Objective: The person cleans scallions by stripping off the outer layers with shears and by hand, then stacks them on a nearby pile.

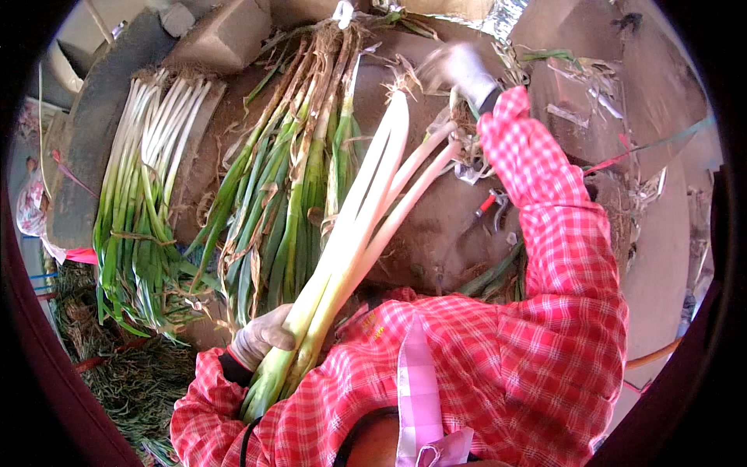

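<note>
My left hand [262, 335], in a grey-white glove, grips several thick Welsh onions [344, 251] low on their green part. Their long white stalks slant up and to the right, with roots on the far ends. My right hand [458, 67], gloved too, is blurred just right of the topmost root tuft; its fingers cannot be made out. To the left of the held stalks lies a heap of onions [297, 192] with brown outer skins and dry leaves. Further left, a row of onions [157, 140] with clean white stalks lies side by side.
Red-handled pruning shears [495, 205] lie below my right forearm. Peeled skins and dry scraps [589, 87] litter the upper right. A block [224, 35] stands behind the clean row. Dark green foliage [134, 397] fills the lower left. A pink cord [610, 157] stretches at right.
</note>
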{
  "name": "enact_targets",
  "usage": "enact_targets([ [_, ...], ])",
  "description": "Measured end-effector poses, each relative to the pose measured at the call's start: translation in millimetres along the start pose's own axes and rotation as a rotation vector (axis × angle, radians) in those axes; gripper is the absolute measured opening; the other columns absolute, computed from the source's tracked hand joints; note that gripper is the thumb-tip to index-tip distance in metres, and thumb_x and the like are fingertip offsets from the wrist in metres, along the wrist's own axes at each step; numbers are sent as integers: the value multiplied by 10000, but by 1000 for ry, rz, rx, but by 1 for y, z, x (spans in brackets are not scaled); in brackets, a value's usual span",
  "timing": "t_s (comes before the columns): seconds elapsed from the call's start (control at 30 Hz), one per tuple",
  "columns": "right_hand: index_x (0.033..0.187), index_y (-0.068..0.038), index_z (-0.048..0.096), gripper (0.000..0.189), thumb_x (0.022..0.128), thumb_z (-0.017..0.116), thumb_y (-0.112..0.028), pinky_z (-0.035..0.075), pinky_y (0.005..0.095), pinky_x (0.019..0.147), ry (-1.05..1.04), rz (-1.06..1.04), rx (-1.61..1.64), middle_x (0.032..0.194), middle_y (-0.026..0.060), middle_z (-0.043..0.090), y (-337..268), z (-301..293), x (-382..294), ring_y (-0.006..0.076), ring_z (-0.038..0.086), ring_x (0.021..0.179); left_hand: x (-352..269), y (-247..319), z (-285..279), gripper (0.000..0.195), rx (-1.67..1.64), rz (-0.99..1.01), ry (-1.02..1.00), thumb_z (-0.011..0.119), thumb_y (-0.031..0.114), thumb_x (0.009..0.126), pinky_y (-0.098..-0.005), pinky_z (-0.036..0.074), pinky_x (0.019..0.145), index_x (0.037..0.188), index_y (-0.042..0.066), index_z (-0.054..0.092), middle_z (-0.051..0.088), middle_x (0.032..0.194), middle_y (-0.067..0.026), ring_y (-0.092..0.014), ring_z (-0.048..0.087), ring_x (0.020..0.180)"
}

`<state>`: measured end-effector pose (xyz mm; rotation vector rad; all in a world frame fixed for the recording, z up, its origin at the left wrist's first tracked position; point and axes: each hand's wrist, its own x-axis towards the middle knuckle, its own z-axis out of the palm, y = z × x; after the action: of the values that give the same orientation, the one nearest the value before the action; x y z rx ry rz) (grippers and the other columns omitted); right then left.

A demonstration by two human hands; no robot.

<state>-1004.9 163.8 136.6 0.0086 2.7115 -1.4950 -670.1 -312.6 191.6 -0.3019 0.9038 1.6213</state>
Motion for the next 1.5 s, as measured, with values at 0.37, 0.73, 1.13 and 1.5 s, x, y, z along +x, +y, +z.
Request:
enact_targets([
  [0.37,1185,7,676,412,923,687,-310,484,282,758,-784,-40,-110,962,42,707,7,-4,-50,116,600,815,2,0,-1,955,-28,43,-28,924,320,541,-325,524,887,1325,-48,522,670,1131,-119,-215,656,989],
  [0.73,1321,-41,542,397,942,583,-152,554,402,844,-23,106,-361,1030,170,709,93,-10,-50,327,686,990,-7,3,19,1049,-188,323,78,909,262,573,-435,560,707,1421,-46,375,625,873,-158,-273,635,725],
  [1.13,1390,-148,531,662,748,675,-65,367,458,1098,-625,-932,-401,1455,141,475,-42,227,-202,315,440,1355,-162,76,41,879,387,637,969,822,267,595,-303,525,837,1363,-17,505,653,1080,-56,-163,625,926],
  [1.5,1342,-65,554,586,776,679,22,388,430,1105,-203,-394,-349,1395,199,525,34,152,-167,386,494,1298,-373,186,-121,818,1492,320,1722,799,107,637,-373,510,928,1385,2,485,671,1137,-195,-271,649,1030],
])
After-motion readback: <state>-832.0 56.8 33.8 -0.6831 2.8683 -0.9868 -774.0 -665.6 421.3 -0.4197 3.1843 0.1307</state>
